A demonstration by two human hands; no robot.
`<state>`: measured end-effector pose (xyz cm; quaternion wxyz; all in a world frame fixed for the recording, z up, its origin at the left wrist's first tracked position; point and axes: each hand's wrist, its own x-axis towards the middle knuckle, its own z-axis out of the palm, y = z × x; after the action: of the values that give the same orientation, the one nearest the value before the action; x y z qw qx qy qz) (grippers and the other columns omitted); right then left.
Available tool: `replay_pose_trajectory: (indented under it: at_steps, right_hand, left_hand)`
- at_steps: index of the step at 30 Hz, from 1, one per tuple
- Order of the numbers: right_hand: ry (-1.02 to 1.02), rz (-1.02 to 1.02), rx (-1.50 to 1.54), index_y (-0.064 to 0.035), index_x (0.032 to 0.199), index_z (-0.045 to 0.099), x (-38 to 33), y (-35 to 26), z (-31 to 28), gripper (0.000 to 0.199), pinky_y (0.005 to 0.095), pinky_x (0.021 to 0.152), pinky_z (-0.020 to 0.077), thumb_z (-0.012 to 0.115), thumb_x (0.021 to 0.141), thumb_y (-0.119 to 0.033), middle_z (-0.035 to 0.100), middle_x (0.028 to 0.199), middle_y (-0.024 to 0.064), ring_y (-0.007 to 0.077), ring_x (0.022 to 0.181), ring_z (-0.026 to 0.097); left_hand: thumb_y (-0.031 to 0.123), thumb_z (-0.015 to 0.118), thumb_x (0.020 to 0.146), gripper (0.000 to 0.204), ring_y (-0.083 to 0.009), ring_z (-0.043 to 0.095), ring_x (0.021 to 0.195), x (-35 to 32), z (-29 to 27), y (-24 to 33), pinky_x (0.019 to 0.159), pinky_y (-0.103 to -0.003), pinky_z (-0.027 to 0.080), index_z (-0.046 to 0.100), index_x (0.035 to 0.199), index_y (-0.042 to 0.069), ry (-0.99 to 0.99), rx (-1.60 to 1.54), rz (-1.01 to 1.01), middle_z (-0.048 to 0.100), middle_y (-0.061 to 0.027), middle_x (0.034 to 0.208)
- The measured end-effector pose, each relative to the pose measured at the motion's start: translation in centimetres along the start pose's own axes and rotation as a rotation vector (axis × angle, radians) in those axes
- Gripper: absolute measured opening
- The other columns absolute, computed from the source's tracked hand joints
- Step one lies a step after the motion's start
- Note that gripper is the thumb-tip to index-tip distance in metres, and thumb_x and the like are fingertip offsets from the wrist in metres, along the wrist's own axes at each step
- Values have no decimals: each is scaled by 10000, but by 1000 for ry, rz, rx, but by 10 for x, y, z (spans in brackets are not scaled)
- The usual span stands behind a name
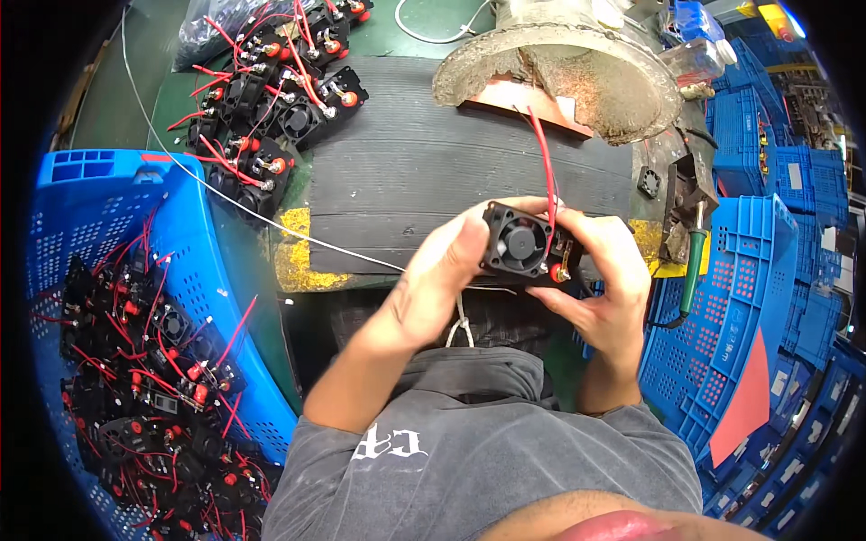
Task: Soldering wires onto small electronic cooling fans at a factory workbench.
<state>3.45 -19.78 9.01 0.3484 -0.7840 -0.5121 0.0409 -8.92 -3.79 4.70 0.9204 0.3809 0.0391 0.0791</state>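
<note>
Above the near edge of the bench, I hold a black fan panel [521, 243] between both hands. It carries a small square fan, a red terminal with a metal post at its right, and a red wire sticking up. My left hand [442, 266] grips the panel's left side, thumb on its face near the fan. The fingers of my right hand [613, 270] close round the right end, by the terminal, with the thumb along the lower edge. Fingertips behind the panel are hidden. A dark ribbed mat [379, 162] lies beyond my hands.
More fan panels [298, 117] are heaped at the far left. A blue crate [194, 261] on the left holds many others. A metal hood [577, 63] overhangs the back. At right are a green-handled soldering iron [695, 270], a loose fan [649, 183] and blue crates [722, 298]. A white cord [244, 210] crosses the left.
</note>
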Motion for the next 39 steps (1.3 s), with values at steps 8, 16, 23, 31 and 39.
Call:
replay_pose_trajectory:
  at_steps: [8,16,23,31,39]
  right_hand:
    - [-118,-48,13,16,1278,668,-1,6,-8,762,390,888,518,908,629,-303,706,1130,185,329,995,664]
    - [-55,-3,52,16,1299,660,-9,14,-11,776,382,905,516,902,642,-317,703,1143,178,322,1021,663]
    - [19,69,-190,-70,1372,643,-11,20,-15,761,376,857,519,882,667,-231,687,1086,131,276,939,642]
    - [29,33,-353,-159,1369,653,9,24,-12,721,401,865,518,851,679,-222,665,1055,122,313,953,629]
    - [33,55,-492,-195,1391,630,30,30,-7,716,396,861,526,843,707,-198,662,1101,100,299,983,639]
  left_hand:
    - [330,432,1081,503,-200,634,1145,37,-17,14,1021,-345,488,611,1323,-72,-31,13,-155,670,-147,1239]
    - [242,715,959,281,-101,627,916,57,-16,8,855,-253,491,732,1101,0,44,75,-147,738,-50,1018]
    - [158,733,920,218,-125,669,797,81,-7,9,751,-301,534,754,1009,-41,204,550,75,749,-72,867]
    - [391,646,943,364,-290,734,795,137,-20,16,739,-379,555,784,903,56,190,1159,173,741,-172,839]
    - [390,570,975,374,-400,713,858,156,-14,15,779,-473,562,767,875,88,334,1518,296,735,-191,869]
